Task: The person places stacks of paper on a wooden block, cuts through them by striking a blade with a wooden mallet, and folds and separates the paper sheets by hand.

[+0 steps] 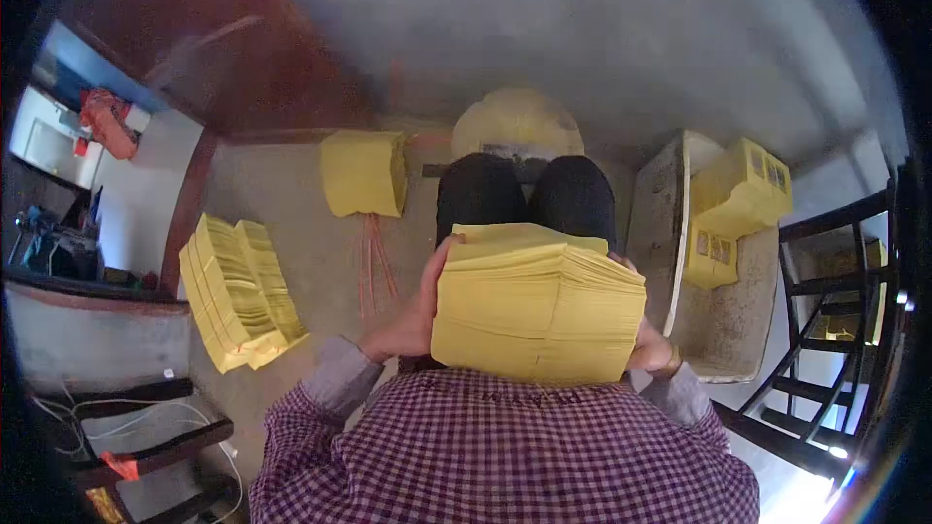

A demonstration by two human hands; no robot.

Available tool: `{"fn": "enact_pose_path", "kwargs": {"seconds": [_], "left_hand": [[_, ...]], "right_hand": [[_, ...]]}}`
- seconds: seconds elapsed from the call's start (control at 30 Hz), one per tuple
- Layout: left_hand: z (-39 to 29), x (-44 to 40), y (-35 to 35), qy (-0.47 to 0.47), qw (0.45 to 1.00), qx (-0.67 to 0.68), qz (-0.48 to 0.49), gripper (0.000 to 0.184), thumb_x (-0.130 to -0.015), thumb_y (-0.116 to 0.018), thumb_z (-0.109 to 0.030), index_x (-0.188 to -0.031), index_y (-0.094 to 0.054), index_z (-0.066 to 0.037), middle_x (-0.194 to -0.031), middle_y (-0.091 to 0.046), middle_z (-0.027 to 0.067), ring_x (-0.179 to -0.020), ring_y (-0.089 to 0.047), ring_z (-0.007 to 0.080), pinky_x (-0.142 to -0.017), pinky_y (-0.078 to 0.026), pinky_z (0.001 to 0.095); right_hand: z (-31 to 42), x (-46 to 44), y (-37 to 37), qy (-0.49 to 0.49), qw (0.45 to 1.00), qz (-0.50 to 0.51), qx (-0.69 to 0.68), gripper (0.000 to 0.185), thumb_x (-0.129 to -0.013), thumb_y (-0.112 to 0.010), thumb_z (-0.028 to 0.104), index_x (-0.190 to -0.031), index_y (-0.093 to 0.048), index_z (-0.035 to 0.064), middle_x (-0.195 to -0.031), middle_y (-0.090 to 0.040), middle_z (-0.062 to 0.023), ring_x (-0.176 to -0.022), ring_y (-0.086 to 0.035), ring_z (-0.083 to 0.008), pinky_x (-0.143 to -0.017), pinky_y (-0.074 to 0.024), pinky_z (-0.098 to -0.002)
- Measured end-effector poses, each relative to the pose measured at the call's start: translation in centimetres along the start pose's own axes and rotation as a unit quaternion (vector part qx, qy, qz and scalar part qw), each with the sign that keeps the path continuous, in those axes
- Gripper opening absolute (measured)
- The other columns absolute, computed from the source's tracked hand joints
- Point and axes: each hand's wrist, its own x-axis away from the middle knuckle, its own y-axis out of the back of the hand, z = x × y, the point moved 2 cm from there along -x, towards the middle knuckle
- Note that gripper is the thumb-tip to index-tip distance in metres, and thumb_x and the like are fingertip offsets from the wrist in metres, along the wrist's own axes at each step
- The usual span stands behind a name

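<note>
A thick stack of yellow paper [539,315] rests at my lap, against my checked shirt, its many layered edges facing me. My left hand [413,315] presses on the stack's left side, with the thumb near its top left corner. On the right side my right hand [649,338] grips the same stack, its fingers partly hidden behind the paper. My dark-trousered knees show just beyond the stack.
A yellow paper bundle [364,175] stands ahead on the left, red strings [374,262] beside it. Tied yellow bundles [238,291] lie at left. A worn trough [743,330] at right holds more bundles. Dark wooden racks [825,330] stand far right; a round pale object [515,121] is ahead.
</note>
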Motion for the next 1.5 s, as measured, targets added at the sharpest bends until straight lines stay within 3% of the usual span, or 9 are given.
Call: {"fn": "enact_pose_path", "kwargs": {"seconds": [0.17,0.23,0.33,0.77,0.87,1.07,1.23,1.3,1.5], "left_hand": [[-0.5,1.4,0.0,0.084,0.996,0.022,-0.01,0.089,-0.079,-0.065,-0.023,-0.141,-0.004,-0.005,-0.147,-0.011,0.012,-0.135,-0.012,0.0241,-0.109,-0.015,0.0363],[0.5,0.8,1.0,0.115,0.925,0.336,-0.135,0.072,-0.087,-0.053,-0.027,-0.14,-0.011,-0.003,-0.144,-0.022,0.0117,-0.134,-0.017,0.0228,-0.108,-0.016,0.0341],[2.3,-1.2,0.5,0.119,0.893,0.336,-0.274,0.059,-0.091,-0.041,-0.028,-0.139,-0.018,-0.003,-0.141,-0.029,0.0123,-0.132,-0.022,0.0227,-0.108,-0.018,0.0325],[2.4,-2.3,0.3,0.113,0.922,0.207,-0.308,0.036,-0.094,-0.035,-0.023,-0.123,-0.046,-0.004,-0.123,-0.049,0.0092,-0.113,-0.045,0.0169,-0.095,-0.034,0.0298],[0.4,-3.3,3.3,0.107,0.928,0.122,-0.335,0.03,-0.092,-0.04,-0.016,-0.118,-0.049,-0.004,-0.114,-0.054,0.0072,-0.103,-0.05,0.0152,-0.092,-0.037,0.0294],[-5.2,-6.7,2.7,0.097,0.98,-0.159,0.071,0.029,-0.089,-0.048,-0.011,-0.117,-0.05,-0.003,-0.113,-0.054,0.0055,-0.106,-0.051,0.0161,-0.089,-0.04,0.0305],[-1.4,-4.9,4.6,0.09,0.995,-0.041,-0.025,0.039,-0.095,-0.036,-0.024,-0.128,-0.041,-0.004,-0.129,-0.044,0.0105,-0.12,-0.041,0.0202,-0.1,-0.031,0.0312],[2.4,-3.5,5.0,0.114,0.952,0.172,-0.224,0.047,-0.097,-0.029,-0.037,-0.131,-0.036,-0.005,-0.134,-0.038,0.0101,-0.126,-0.032,0.0212,-0.106,-0.022,0.0333],[2.7,-3.0,-0.7,0.125,0.965,0.174,-0.153,0.063,-0.094,-0.012,-0.05,-0.138,-0.024,-0.006,-0.144,-0.025,0.0081,-0.134,-0.016,0.0207,-0.109,-0.011,0.0339]], "right_hand": [[-0.2,0.5,-1.1,0.059,0.97,-0.085,-0.218,0.073,-0.083,-0.055,0.025,-0.138,-0.015,-0.0017,-0.141,-0.026,-0.0141,-0.128,-0.031,-0.0258,-0.105,-0.026,-0.0347],[0.4,-0.6,-2.6,0.037,0.981,-0.115,-0.155,0.066,-0.085,-0.047,0.033,-0.137,-0.024,-0.0009,-0.136,-0.036,-0.0143,-0.124,-0.036,-0.0248,-0.103,-0.0277,-0.0344],[-2.0,-2.6,-2.1,0.106,0.981,-0.163,-0.026,0.059,-0.095,-0.027,0.044,-0.135,-0.027,0.0006,-0.13,-0.04,-0.014,-0.116,-0.043,-0.0231,-0.099,-0.0331,-0.0328],[-1.6,-3.6,-0.5,0.082,0.98,-0.165,-0.078,0.061,-0.095,-0.019,0.048,-0.126,-0.04,0.0009,-0.121,-0.046,-0.0131,-0.111,-0.046,-0.0213,-0.098,-0.0343,-0.0351],[3.2,-4.5,0.5,0.175,0.939,-0.254,0.153,0.059,-0.095,-0.024,0.046,-0.118,-0.047,-0.0031,-0.12,-0.05,-0.0161,-0.116,-0.043,-0.0249,-0.102,-0.0278,-0.0356],[5.4,-5.5,-0.5,0.088,0.975,-0.135,0.154,0.056,-0.096,-0.025,0.043,-0.116,-0.049,-0.003,-0.117,-0.051,-0.0161,-0.116,-0.043,-0.0237,-0.101,-0.0281,-0.0347],[0.4,-3.5,1.0,0.105,0.963,-0.231,-0.085,0.065,-0.094,-0.019,0.051,-0.117,-0.047,-0.0024,-0.116,-0.052,-0.0139,-0.115,-0.042,-0.0243,-0.103,-0.0247,-0.0347],[0.0,-3.8,0.5,0.143,0.956,-0.254,-0.02,0.066,-0.093,-0.018,0.053,-0.118,-0.046,-0.0012,-0.12,-0.048,-0.0132,-0.116,-0.04,-0.0242,-0.103,-0.0241,-0.0352],[-1.0,-4.4,-1.6,0.071,0.981,-0.161,-0.087,0.069,-0.09,-0.016,0.058,-0.123,-0.041,0.0027,-0.125,-0.043,-0.0098,-0.113,-0.042,-0.0202,-0.099,-0.0296,-0.0323]]}}
